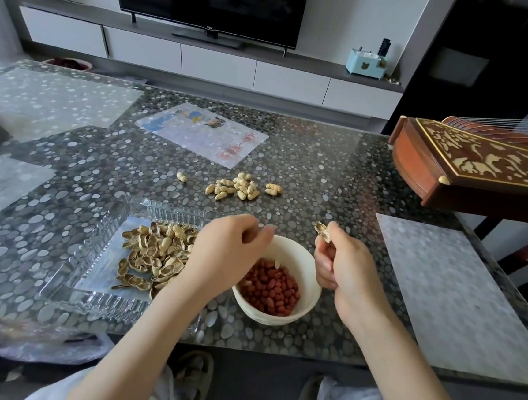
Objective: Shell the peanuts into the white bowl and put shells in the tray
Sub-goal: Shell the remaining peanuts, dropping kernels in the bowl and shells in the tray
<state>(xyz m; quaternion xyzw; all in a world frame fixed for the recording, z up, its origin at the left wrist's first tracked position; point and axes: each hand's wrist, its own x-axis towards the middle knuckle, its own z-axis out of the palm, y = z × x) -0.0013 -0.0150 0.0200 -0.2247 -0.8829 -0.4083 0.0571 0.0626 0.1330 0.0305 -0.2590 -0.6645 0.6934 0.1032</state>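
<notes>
Shell half [323, 232] sits pinched in the right grip [342, 270] (left grip [226, 250] curls over white bowl [311, 287], hold unclear).

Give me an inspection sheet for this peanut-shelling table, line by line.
Surface: pebble-patterned table, glossy cover.
Job's things: white bowl holds red kernels; glass tray holds shells; unshelled peanuts piled beyond, on the table.
Clutter: printed sheet, pale mat, plastic bag below the near-left edge.
Grippers: left hand curled over the bowl, contents hidden; right hand pinches a half shell.
Cables: nothing seen.
Surroundings: stringed instrument at right; television on a low cabinet; blue box.
</notes>
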